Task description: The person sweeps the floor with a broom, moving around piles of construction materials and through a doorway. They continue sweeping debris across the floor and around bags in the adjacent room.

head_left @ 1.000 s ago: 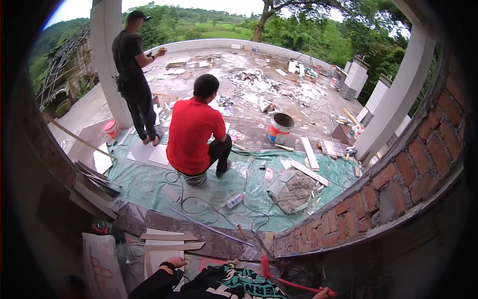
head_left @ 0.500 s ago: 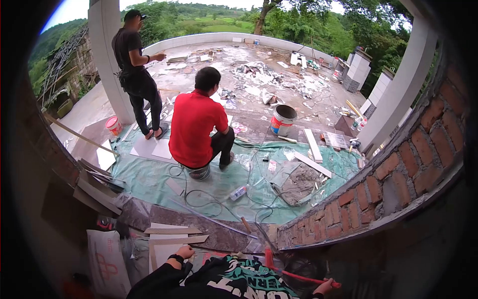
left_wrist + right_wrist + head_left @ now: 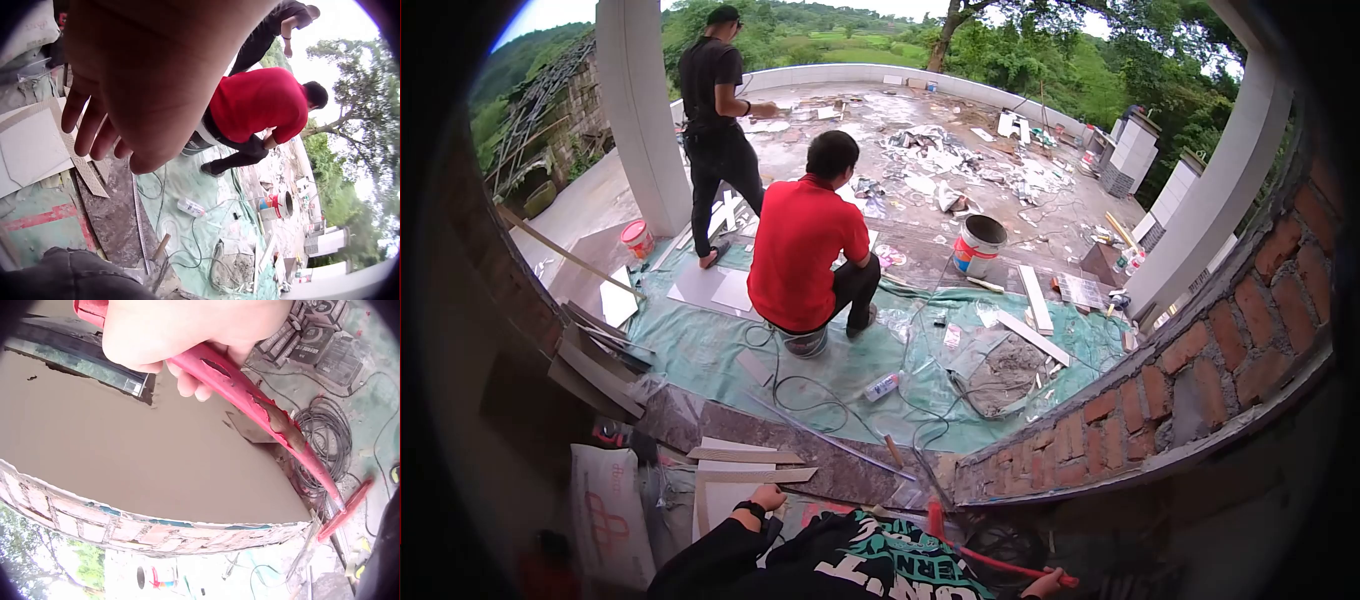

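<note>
My left hand (image 3: 768, 496) hangs over the pale boards (image 3: 34, 150) on the floor, its fingers loosely bent and holding nothing. In the left wrist view its palm and fingers fill the upper part. At lower right my right hand (image 3: 1052, 582) grips a long red-handled tool (image 3: 269, 419). The handle's red covering is torn in places, with brown showing beneath. It slants down from the hand to a red crosspiece (image 3: 347, 509) near the floor. Cardboard-coloured strips (image 3: 750, 478) lie across the boards.
A person in a red shirt (image 3: 805, 255) sits on a bucket on green sheeting (image 3: 840, 410). Another person in black (image 3: 715, 110) stands by a pillar. A spray can (image 3: 882, 387), cables and a mortar heap (image 3: 1005, 375) lie ahead. Beside the tool is coiled cable (image 3: 322, 437). A brick wall (image 3: 1130, 400) borders the right.
The standing person has stepped right, away from the pillar, arm lowered. My left hand has risen slightly off the boards. The right hand keeps its hold on the red-handled tool.
</note>
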### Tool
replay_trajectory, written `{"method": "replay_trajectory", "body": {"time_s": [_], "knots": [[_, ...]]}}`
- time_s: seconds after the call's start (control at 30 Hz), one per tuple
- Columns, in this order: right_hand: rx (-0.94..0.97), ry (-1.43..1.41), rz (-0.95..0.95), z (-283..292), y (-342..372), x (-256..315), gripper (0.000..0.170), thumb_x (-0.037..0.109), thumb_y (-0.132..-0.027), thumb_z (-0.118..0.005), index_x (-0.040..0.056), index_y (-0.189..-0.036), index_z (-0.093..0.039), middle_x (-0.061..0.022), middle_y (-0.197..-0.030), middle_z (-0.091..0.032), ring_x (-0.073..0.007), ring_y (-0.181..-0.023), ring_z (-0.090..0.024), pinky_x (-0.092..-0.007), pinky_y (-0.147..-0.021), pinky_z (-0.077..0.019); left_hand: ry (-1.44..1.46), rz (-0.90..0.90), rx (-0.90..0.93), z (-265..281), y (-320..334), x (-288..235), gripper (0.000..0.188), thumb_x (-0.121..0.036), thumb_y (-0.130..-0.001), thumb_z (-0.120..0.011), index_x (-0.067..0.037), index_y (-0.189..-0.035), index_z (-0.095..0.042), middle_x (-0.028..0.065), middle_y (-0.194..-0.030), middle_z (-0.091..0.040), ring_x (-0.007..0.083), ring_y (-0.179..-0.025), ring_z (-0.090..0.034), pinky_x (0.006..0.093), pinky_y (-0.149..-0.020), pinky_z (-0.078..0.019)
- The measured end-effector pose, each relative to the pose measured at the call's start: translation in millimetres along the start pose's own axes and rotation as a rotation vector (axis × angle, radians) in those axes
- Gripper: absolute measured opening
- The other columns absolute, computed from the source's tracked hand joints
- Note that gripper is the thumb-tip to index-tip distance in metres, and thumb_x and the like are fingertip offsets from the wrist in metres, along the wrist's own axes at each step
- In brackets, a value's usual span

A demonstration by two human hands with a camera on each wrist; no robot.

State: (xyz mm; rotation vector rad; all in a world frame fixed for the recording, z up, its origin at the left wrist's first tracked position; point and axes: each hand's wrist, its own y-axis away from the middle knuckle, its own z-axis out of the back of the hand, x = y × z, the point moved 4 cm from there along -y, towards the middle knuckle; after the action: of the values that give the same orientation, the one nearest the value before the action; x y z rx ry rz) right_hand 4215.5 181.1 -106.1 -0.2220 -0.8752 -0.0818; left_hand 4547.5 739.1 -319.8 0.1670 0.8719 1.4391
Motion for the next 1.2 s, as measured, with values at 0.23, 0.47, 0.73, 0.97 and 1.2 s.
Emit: {"method": "replay_trajectory", "body": {"time_s": [0.23, 0.47, 0.73, 0.97, 1.2], "knots": [[0.03, 0.128, -0.018, -10.9, -16.4, -43.3, 0.043, 0.016, -0.073, -0.053, -0.0113, -0.103, -0.04, -0.0254, -0.101, -0.045, -0.0365, -0.088, -0.047, -0.0462, -0.08, -0.0375, 0.054, 0.059, 0.008, -6.5, 10.1, -4.4, 0.036, -0.032, -0.07, -0.053, -0.003, -0.09, -0.062, 0.019, -0.092, -0.061, 0.0328, -0.09, -0.057, 0.0379, -0.081, -0.0444], [-0.027, 0.161, 0.051, -40.5, -48.0, -105.4, 0.066, 0.03, -0.073, -0.059, -0.01, -0.118, -0.033, -0.0268, -0.113, -0.04, -0.0376, -0.105, -0.04, -0.0453, -0.091, -0.031, 0.076, 0.096, -0.02, -7.7, 37.0, 7.4, 0.04, -0.038, -0.073, -0.053, -0.003, -0.089, -0.063, 0.0193, -0.09, -0.061, 0.0338, -0.089, -0.057, 0.038, -0.081, -0.0441], [0.093, -0.375, -0.265, -41.7, -47.2, -107.5, 0.015, 0.017, -0.082, -0.047, 0.0034, -0.088, -0.047, -0.0053, -0.069, -0.052, -0.0167, -0.066, -0.05, -0.0301, -0.071, -0.0404, 0.169, 0.186, 0.069, -32.3, 26.5, 39.8, 0.038, -0.035, -0.071, -0.053, -0.002, -0.087, -0.064, 0.0189, -0.09, -0.062, 0.0326, -0.088, -0.058, 0.0375, -0.079, -0.045], [0.205, -0.477, -0.23, -10.4, -11.8, -83.9, 0.008, 0.011, -0.084, -0.048, 0.0028, -0.084, -0.048, -0.0064, -0.071, -0.056, -0.0157, -0.069, -0.055, -0.0294, -0.074, -0.0425, 0.222, 0.177, 0.202, -30.6, -0.7, 13.8, 0.038, -0.033, -0.078, -0.051, 0.003, -0.089, -0.06, 0.0143, -0.077, -0.062, 0.0231, -0.068, -0.062, 0.0337, -0.064, -0.048], [0.313, -0.426, -0.356, -7.0, -20.5, -107.1, 0.016, 0.022, -0.084, -0.055, 0.0067, -0.087, -0.056, -0.0018, -0.075, -0.061, -0.0092, -0.063, -0.052, -0.0231, -0.053, -0.039, -0.008, -0.009, 0.219, 9.3, -40.6, -29.3, 0.036, -0.03, -0.08, -0.052, 0.004, -0.091, -0.057, 0.014, -0.073, -0.062, 0.0212, -0.062, -0.06, 0.0327, -0.059, -0.0474]]}}
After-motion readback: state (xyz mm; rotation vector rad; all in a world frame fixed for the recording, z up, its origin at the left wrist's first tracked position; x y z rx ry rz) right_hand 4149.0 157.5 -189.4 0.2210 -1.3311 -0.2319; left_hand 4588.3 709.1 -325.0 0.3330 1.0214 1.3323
